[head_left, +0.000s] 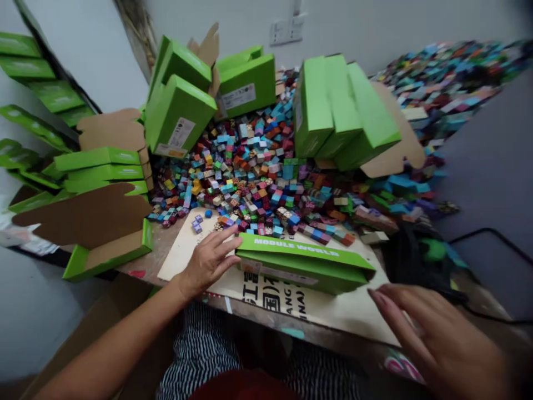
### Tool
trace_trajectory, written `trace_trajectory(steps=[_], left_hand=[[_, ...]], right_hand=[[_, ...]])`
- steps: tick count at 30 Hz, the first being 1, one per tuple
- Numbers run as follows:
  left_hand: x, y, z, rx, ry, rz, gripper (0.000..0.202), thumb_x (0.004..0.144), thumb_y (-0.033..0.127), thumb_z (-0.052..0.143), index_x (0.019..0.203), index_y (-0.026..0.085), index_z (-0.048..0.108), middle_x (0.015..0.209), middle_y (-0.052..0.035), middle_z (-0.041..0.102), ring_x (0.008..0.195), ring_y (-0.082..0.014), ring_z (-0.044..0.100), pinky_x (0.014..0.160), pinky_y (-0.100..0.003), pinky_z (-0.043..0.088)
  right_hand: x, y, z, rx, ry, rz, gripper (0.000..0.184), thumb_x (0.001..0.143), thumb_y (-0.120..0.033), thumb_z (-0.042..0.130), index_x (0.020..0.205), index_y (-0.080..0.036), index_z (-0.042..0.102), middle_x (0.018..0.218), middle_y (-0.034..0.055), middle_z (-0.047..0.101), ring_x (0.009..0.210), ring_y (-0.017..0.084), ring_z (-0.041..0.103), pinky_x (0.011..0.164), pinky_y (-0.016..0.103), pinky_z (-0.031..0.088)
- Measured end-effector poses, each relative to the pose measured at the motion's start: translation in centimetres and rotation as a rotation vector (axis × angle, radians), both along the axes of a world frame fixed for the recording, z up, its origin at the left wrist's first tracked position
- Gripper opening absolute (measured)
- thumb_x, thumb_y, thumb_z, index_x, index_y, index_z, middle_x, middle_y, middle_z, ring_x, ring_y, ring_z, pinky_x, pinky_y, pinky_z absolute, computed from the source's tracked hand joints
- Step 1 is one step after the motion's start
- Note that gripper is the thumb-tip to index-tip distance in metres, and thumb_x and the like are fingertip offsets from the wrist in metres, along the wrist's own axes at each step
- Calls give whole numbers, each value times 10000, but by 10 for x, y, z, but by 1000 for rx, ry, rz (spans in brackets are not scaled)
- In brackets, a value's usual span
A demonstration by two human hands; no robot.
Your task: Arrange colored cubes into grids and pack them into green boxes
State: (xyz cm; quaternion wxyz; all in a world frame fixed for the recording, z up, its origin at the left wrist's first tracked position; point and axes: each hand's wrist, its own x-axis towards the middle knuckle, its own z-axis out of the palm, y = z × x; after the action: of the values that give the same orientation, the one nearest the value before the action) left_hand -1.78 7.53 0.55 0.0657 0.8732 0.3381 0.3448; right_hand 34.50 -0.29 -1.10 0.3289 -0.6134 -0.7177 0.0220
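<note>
A flat green box printed "MODULE WORLD" (303, 265) lies on a printed cream sheet (316, 309) at the table's front. My left hand (208, 261) rests with spread fingers against the box's left end and holds nothing. My right hand (435, 339) hovers near the box's right end, its fingers apart and empty. Just beyond the box spreads a large heap of small multicoloured cubes (250, 178). A few loose cubes (197, 224) lie on a bare paler sheet (183, 250) close to my left fingertips.
Stacked green boxes (179, 94) and brown cardboard flaps (83, 215) stand left and behind the heap, with more green boxes (341, 108) to its right. Further cubes (441, 83) spread back right. A black bag (410, 261) and cable (487, 239) lie right.
</note>
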Motion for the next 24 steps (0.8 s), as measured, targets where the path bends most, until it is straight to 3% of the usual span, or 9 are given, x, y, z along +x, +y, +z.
trace_trajectory(steps=[2,5,7,9,17,20,24], left_hand=[[3,8,6,-101,-35,-42,320,929,280,542,1243,238,495,1354,-125,511,1232,-232,507,975,-471,460],[10,19,10,-252,-56,-97,364,889,314,601,1225,228,490,1323,-121,533,1194,-243,535,960,-464,477],[15,24,9,-262,-44,-139,402,893,327,594,1267,239,478,1321,-112,528,1205,-254,518,974,-470,467],[17,25,5,-231,-18,-164,424,925,327,540,1332,260,442,1334,-102,508,1227,-253,489,992,-466,452],[15,14,-19,-7,106,-73,486,975,392,405,1442,354,276,1461,-60,380,1311,-269,389,1050,-481,357],[15,13,-18,54,85,-30,474,973,381,407,1434,340,301,1469,-66,376,1324,-284,370,1045,-501,348],[26,10,6,80,207,34,455,918,387,532,1356,306,434,1353,-58,520,1305,-304,383,1066,-575,279]], right_hand=[[-2,7,27,-16,86,-37,313,887,-513,445,902,-264,634,880,70,689,768,238,653,655,358,535],[-6,24,42,-88,111,100,445,884,-443,503,1285,-249,486,1274,88,592,1129,255,582,892,385,513],[-6,33,35,-160,84,225,562,892,-390,515,1413,-256,350,1420,87,467,1276,247,463,1000,397,451],[-5,36,21,-165,76,275,570,910,-335,502,1442,-280,303,1446,77,436,1306,229,427,1033,396,425],[-2,26,-31,117,-10,244,584,905,-271,496,1449,-329,293,1472,68,395,1389,298,266,1060,561,337],[-1,25,-32,123,-14,214,562,910,-272,489,1442,-329,315,1434,75,451,1359,294,333,1033,545,376],[-1,29,-5,15,15,287,496,920,-317,486,1406,-345,388,1444,62,437,1306,255,424,1020,465,423]])
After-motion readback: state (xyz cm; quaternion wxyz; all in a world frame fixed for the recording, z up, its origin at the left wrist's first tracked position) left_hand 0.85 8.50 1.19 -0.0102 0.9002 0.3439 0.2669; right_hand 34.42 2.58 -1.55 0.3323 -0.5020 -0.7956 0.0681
